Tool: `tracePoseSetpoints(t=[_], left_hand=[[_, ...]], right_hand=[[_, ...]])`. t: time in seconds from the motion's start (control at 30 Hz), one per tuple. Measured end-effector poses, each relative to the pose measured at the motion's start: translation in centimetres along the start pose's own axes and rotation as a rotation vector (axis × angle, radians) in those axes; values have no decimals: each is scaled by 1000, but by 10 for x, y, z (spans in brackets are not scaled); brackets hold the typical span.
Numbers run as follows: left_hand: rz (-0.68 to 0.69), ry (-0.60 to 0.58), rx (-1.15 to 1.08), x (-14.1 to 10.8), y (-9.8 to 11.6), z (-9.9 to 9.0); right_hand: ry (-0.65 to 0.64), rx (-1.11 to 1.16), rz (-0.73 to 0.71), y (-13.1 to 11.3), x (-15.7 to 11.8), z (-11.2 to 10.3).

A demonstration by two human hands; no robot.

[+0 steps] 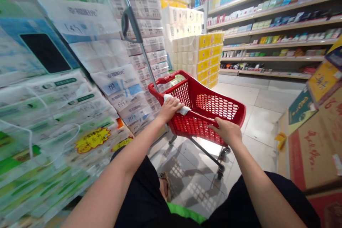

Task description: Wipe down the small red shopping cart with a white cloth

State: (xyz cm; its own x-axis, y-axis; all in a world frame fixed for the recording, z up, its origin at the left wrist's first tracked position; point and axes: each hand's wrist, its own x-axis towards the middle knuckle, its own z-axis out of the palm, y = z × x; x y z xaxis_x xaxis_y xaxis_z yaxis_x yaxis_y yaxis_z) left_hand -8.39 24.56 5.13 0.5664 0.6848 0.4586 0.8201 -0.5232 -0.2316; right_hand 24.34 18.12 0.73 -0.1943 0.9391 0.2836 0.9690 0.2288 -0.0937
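Observation:
A red plastic shopping cart (205, 131) with perforated sides stands in front of me on wheels. My left hand (170, 108) presses a folded white cloth (184, 110) onto the cart's near rim, close to its left corner. Farther right along the same rim, my right hand (227, 130) grips the edge, fingers curled over it. A grey metal pole (148, 62) with a dark handle rises from the cart's left end. The basket's visible inside holds nothing I can make out.
Stacked tissue packs (107, 53) line the left, with a phone (45, 52) and white cable on them. Yellow-and-white packs (210, 57) stand behind the cart. Cardboard boxes (315, 149) are at right, stocked shelves (267, 28) at the back. Something green lies below me.

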Motion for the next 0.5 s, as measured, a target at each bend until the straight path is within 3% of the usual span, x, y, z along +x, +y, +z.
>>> tracePoseSetpoints(t=[0.1, 0.2, 0.37, 0.5], left_hand=[[-107, 50, -34, -6, -47, -5], [-175, 73, -47, -10, -65, -6], [-281, 71, -32, -7, -44, 2], [-269, 55, -43, -4, -15, 10]], right_hand=[[-2, 1, 11, -2, 0, -1], [-22, 5, 28, -7, 1, -1], [1, -2, 20, -10, -1, 1], [-2, -20, 38, -9, -4, 2]])
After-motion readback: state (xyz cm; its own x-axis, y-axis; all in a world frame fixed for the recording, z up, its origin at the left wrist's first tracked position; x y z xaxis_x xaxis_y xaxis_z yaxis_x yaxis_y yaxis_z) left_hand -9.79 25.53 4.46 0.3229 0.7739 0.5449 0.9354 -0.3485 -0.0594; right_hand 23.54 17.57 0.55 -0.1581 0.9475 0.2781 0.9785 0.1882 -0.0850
